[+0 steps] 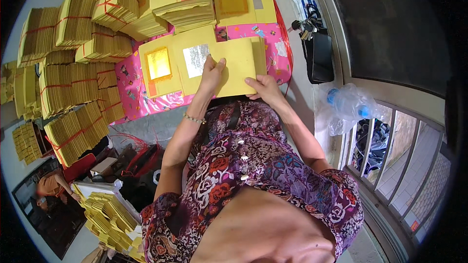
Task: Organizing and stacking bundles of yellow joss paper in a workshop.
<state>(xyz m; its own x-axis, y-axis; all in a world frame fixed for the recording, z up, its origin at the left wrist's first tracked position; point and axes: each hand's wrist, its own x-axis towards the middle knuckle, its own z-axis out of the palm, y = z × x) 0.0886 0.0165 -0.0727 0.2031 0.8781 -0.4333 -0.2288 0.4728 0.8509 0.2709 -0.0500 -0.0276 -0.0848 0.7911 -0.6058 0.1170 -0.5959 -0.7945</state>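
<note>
The left hand is pressing flat, fingers stretched, on a small stack of yellow paper sheets lying on the pink patterned cloth, while the right hand is pinching the near edge of the same stack, thumb on top. The sheets are looking thin, light and floppy, likely easy to crease or slip apart, so holding them by the edges with both hands seems safest. Just to the left, sheets with a silver foil square and a gold foil square are lying; tied bundles of yellow paper are piling up beyond
</note>
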